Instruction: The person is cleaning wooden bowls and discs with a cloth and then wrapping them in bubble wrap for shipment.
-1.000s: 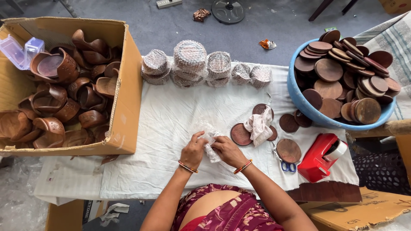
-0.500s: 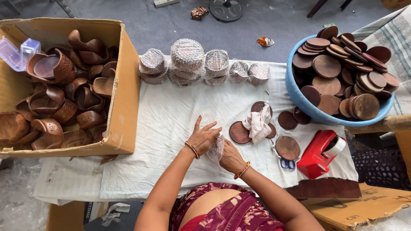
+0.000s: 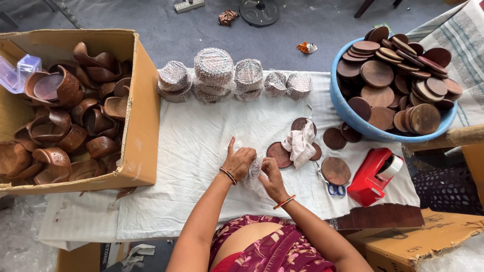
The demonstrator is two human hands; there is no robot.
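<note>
Now, bubble-wrapped bundle [image 3: 253,171] squeezed between left hand [image 3: 239,162] and right hand [image 3: 270,179], both clasped around it, on white cloth [image 3: 201,146].

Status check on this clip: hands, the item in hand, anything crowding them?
Left hand and right hand both closed on a bubble-wrapped piece over the white cloth. Loose wooden discs and a crumpled rag just beside. Nothing blocking.

Hands closed around the wrap

The left hand [image 3: 238,162] now presses on the bubble-wrapped piece [image 3: 253,170], and the right hand [image 3: 270,177] has moved against it from the other side.
</note>
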